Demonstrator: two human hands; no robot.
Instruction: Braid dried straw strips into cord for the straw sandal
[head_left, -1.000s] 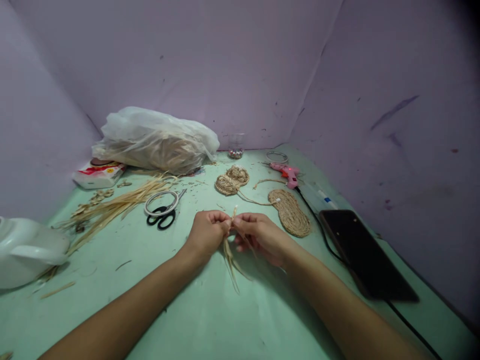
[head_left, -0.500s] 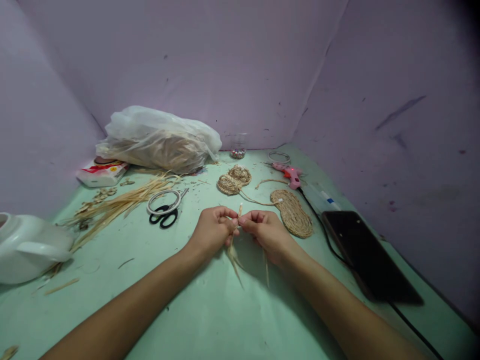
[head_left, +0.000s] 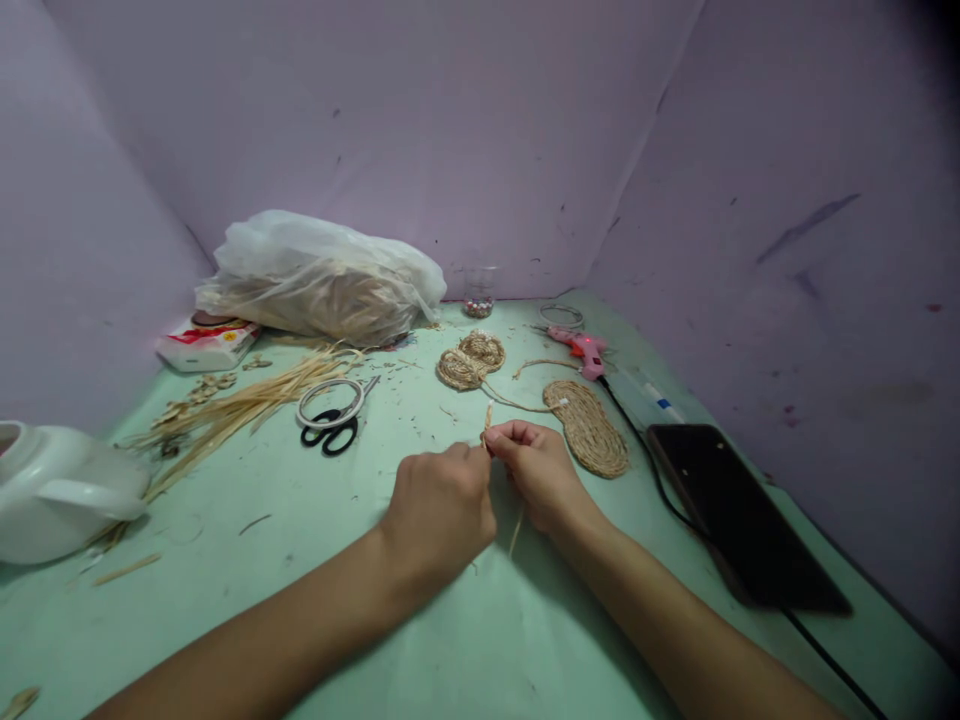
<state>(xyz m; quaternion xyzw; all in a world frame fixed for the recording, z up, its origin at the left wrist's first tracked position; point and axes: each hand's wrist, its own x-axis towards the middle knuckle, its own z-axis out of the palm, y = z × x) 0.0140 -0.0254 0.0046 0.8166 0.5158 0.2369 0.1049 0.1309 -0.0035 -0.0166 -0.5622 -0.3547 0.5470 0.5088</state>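
Observation:
My two hands meet over the pale green table point(head_left: 315, 560) near its middle. My right hand point(head_left: 536, 470) pinches the top of a thin bundle of straw strands point(head_left: 487, 418), whose tip sticks up above the fingers. My left hand point(head_left: 442, 515) is closed around the same strands just below and to the left, its back turned to the camera. One loose strand end point(head_left: 516, 535) hangs out between the wrists. Most of the bundle is hidden by my left hand.
A woven oval straw mat point(head_left: 589, 428) and a coiled straw piece point(head_left: 469, 362) lie beyond my hands. Scissors point(head_left: 330, 432), a tape ring point(head_left: 328, 402), loose straw point(head_left: 232, 412), a plastic bag point(head_left: 322, 280), a pink glue gun point(head_left: 577, 348), a black phone point(head_left: 739, 515), a white pot point(head_left: 60, 490).
My left hand has slid down and toward me along the strands, rolling its back to the camera. My right hand stayed pinching the top. The hanging strand ends are now mostly covered.

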